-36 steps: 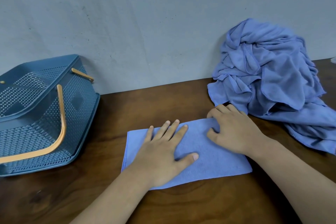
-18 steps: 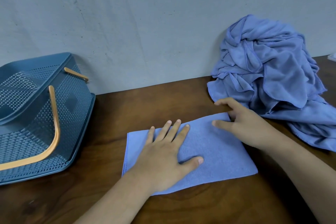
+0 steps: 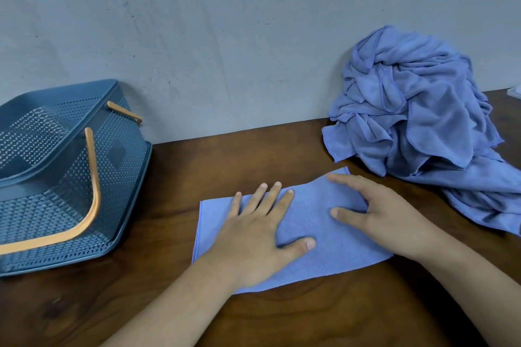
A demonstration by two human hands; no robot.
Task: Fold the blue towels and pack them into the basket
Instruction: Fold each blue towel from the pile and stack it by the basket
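Note:
A folded blue towel [image 3: 321,222] lies flat on the wooden table in front of me. My left hand [image 3: 259,231] presses on its left half with fingers spread and straight. My right hand [image 3: 377,211] rests flat on its right half, index finger reaching the far right corner. A heap of crumpled blue towels [image 3: 417,115] sits against the wall at the right, just beyond my right hand. The blue perforated basket [image 3: 118,194] with orange handles stands at the left, tilted, its opening facing up and left.
The dark wooden table [image 3: 253,160] meets a grey wall at the back. Bare tabletop lies between the basket and the folded towel. A small pale object [image 3: 515,91] peeks in at the far right edge.
My right hand has uncurled from the towel's far right corner and now lies flat on it, smoothing. The left hand stays pressed in place.

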